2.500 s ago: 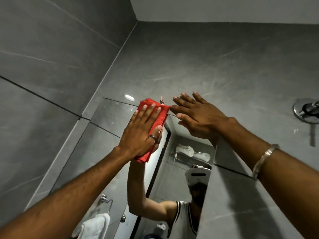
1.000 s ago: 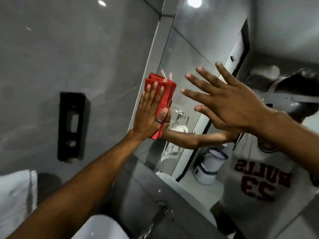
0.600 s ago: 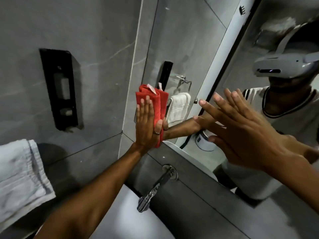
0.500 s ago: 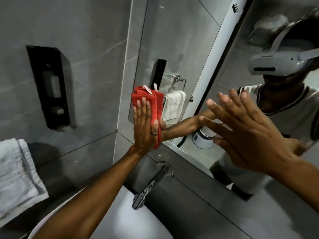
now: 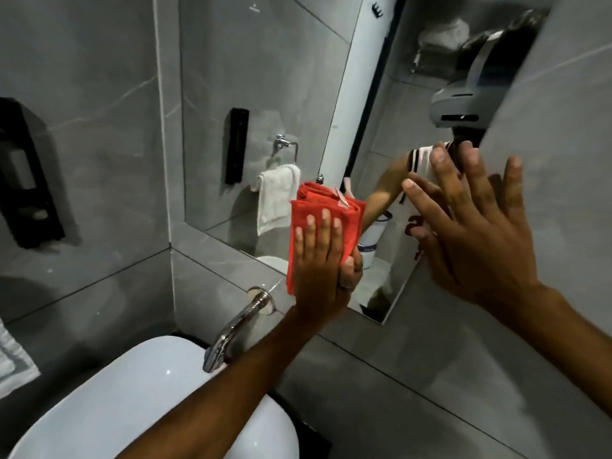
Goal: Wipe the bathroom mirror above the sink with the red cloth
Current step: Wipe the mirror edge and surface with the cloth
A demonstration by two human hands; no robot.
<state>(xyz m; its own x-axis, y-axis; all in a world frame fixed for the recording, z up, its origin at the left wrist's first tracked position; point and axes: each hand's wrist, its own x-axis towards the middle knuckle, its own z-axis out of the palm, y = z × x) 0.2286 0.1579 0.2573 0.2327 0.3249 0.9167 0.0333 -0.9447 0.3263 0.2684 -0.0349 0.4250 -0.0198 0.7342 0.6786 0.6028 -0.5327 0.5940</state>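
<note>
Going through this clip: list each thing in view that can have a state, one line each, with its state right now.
red cloth: folded, pressed flat on the mirror's lower part
left hand: flat on the cloth, ring on
right hand: open, fingers spread, holding nothing
mirror: no streaks visible
tap: no water running
sink: looks dry

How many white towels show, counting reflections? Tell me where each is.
2. One towel is cut off at the left edge; a reflected towel hangs in the mirror, left of the red cloth.
</note>
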